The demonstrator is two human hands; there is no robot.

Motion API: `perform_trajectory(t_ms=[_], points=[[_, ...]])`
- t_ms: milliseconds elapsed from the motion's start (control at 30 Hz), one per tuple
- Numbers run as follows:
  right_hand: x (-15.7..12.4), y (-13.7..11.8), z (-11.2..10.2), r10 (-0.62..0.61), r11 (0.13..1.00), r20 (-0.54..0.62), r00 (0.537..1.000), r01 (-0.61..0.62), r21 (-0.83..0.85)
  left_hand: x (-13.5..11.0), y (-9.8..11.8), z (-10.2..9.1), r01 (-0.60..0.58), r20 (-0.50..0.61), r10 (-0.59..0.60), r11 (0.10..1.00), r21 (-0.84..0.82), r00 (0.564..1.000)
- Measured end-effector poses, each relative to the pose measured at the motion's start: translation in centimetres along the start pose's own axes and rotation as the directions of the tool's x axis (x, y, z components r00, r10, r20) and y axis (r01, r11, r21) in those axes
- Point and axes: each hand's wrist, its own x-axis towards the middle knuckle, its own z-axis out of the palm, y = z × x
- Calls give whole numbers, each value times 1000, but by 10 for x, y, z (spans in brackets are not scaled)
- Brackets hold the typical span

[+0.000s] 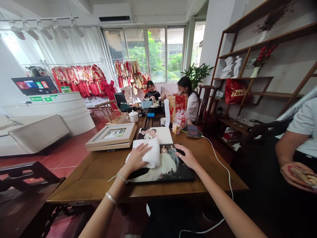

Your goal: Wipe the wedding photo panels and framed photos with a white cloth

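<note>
A folded white towel (154, 152) lies on a wedding photo panel (170, 165) at the near side of the wooden table. My left hand (139, 156) rests over the towel with its fingers stretched out, pressing on its top. At the panel's right edge, my right hand (187, 156) lies with fingers spread, touching the surface. The panel shows a couple against a dark background. Just behind it lies a second photo print (162, 134) with a couple on a light background, partly covered by the towel.
Stacked wooden frames (111, 137) are on the left of the table (94, 175). A phone (193, 131) with a white cable (226, 162), a small box (176, 129) and a lidded cup (133, 116) stand farther back. Two people sit beyond; another person's hands (298, 175) appear at right.
</note>
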Motion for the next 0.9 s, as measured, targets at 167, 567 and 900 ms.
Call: perform_trajectory(t_ms=[167,567,900], points=[[0,-1,-1,9,1000,15,1000,-9,-5,13,-1,-3,-3,-4,3,1000,7,1000],[1,-2,1,0,1000,-8,1000,0,11,-89,37,-15,117,111,-120,993,27,987],[0,0,2,-2,1000,-18,1000,3,15,-10,29,-9,92,83,-94,995,27,992]])
